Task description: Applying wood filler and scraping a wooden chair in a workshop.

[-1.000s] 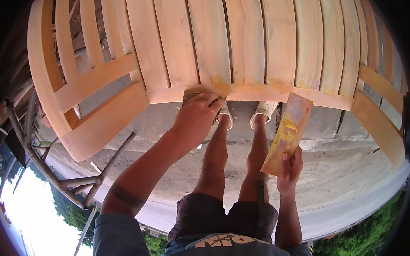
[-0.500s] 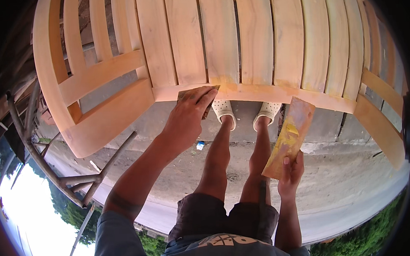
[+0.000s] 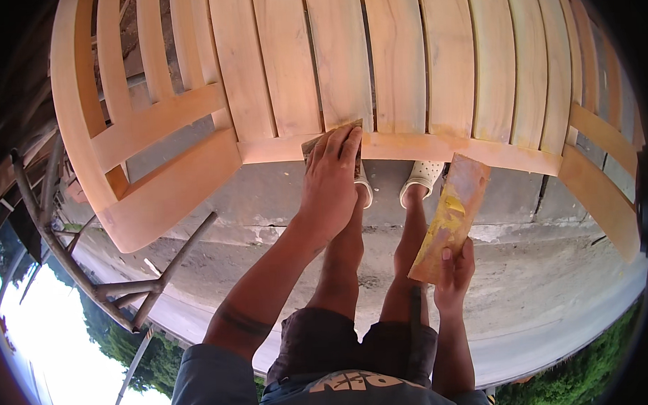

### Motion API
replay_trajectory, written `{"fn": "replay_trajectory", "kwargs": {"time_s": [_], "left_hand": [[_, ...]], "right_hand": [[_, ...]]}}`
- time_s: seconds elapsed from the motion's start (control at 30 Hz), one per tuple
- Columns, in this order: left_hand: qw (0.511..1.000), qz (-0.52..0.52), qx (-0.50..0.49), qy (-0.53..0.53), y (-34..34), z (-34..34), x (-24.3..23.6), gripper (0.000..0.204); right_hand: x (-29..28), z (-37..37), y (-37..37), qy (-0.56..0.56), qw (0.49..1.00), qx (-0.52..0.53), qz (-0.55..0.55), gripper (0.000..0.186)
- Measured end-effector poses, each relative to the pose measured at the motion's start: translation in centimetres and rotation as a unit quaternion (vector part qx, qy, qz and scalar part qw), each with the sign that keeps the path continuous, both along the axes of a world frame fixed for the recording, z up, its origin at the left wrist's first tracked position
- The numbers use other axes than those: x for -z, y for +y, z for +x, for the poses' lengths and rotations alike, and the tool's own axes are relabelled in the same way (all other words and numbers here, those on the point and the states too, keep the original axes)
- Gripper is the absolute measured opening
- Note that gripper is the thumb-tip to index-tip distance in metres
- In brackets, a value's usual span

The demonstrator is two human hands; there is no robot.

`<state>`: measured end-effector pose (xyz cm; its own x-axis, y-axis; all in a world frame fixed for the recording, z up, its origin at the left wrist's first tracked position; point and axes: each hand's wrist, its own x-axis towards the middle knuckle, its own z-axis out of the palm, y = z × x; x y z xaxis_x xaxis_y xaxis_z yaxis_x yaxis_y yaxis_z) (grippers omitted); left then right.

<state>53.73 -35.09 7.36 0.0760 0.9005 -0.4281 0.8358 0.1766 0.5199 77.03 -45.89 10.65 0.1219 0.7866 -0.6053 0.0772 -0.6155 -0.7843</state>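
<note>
A wooden bench with a slatted seat (image 3: 397,57) spans the upper part of the view. My left hand (image 3: 330,159) is closed over a dark brown, flat rectangular piece (image 3: 310,146), held at the bench's front rail (image 3: 400,144); the palm hides most of it, so its exact kind is unclear. Down by my right leg, my right hand (image 3: 455,273) grips the lower end of a flat board (image 3: 466,180), thumb on top. Yellow paste (image 3: 449,207) is smeared over that board. Faint yellowish marks show along the front rail and slat ends.
Slatted bench sides rise at left (image 3: 157,122) and right (image 3: 600,139). A frame of rough poles (image 3: 127,288) stands at the left. My feet, in cream clogs (image 3: 426,172), are on grey paving (image 3: 509,185) just beneath the front rail.
My left hand has slid to the right along the front rail with the brown piece. The right hand and its board have shifted only slightly left.
</note>
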Motion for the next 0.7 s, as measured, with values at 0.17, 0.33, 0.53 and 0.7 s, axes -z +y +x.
{"fn": "replay_trajectory", "kwargs": {"time_s": [0.17,0.33,0.53,0.7], "left_hand": [[0.984,0.102,0.101,0.108,-4.0,1.9,3.1,0.056],[0.999,-0.012,-0.03,-0.016,0.1,-0.4,-0.6,0.067],[0.996,0.037,-0.059,0.063,0.2,2.6,0.7,0.062],[0.984,-0.138,-0.022,-0.107,0.7,2.4,-2.6,0.061]], "right_hand": [[-0.5,0.6,0.2,0.014,1.0,-0.009,-0.002,0.027],[-0.3,2.7,0.0,-0.005,1.0,-0.009,-0.002,0.027],[-0.2,2.3,0.0,0.024,1.0,0.005,-0.016,0.028],[-0.4,2.7,0.0,0.008,1.0,0.011,-0.004,0.029]]}}
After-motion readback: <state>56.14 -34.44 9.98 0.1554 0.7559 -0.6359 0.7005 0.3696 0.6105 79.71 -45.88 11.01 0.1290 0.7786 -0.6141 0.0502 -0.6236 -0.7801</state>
